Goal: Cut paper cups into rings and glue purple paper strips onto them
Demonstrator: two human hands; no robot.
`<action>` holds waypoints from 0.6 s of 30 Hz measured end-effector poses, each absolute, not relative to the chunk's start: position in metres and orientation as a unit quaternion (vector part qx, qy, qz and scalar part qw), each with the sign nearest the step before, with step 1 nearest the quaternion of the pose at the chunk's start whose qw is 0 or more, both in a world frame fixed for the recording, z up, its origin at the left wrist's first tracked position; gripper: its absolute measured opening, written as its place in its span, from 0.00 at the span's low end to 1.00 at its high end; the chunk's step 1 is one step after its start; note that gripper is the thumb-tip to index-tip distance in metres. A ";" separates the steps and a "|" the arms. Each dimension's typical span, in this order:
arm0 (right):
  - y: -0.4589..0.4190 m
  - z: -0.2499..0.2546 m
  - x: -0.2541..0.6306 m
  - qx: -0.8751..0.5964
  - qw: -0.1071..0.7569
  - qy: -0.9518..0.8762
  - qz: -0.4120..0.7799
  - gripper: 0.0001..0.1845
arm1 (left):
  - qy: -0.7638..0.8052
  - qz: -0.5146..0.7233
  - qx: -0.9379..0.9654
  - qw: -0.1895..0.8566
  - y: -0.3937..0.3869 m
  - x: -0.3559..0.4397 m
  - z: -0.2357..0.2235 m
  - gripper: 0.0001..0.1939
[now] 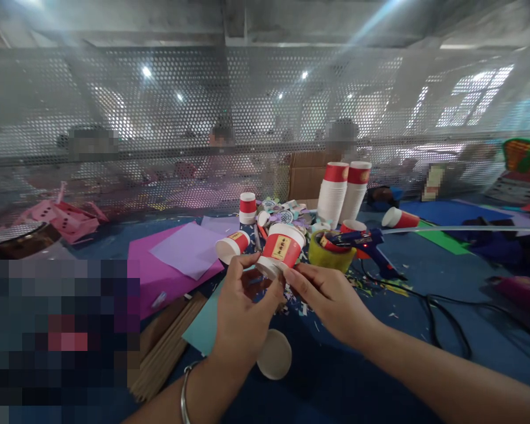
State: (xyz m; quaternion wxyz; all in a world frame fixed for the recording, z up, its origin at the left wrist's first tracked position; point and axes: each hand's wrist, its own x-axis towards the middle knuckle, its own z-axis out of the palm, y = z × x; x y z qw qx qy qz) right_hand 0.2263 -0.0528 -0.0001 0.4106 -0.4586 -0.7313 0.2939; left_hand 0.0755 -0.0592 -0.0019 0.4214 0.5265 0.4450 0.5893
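Observation:
Both my hands hold one red and white paper cup, tilted with its mouth away from me, above the blue table. My left hand grips the cup's base from the left, fingers curled. My right hand pinches the base from the right. A blue hot glue gun rests just behind on a yellow-green roll. Another cup lies on its side to the left.
Two tall stacks of cups stand behind, with loose cups and paper scraps around them. Purple sheets lie at left, wooden sticks near me, a round cardboard disc below my hands. A black cable runs right. People sit behind a perforated screen.

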 end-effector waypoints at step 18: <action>-0.055 0.003 0.228 -0.452 0.411 -0.747 0.263 0.21 | 0.444 0.578 0.513 0.454 -0.065 0.076 0.002 0.18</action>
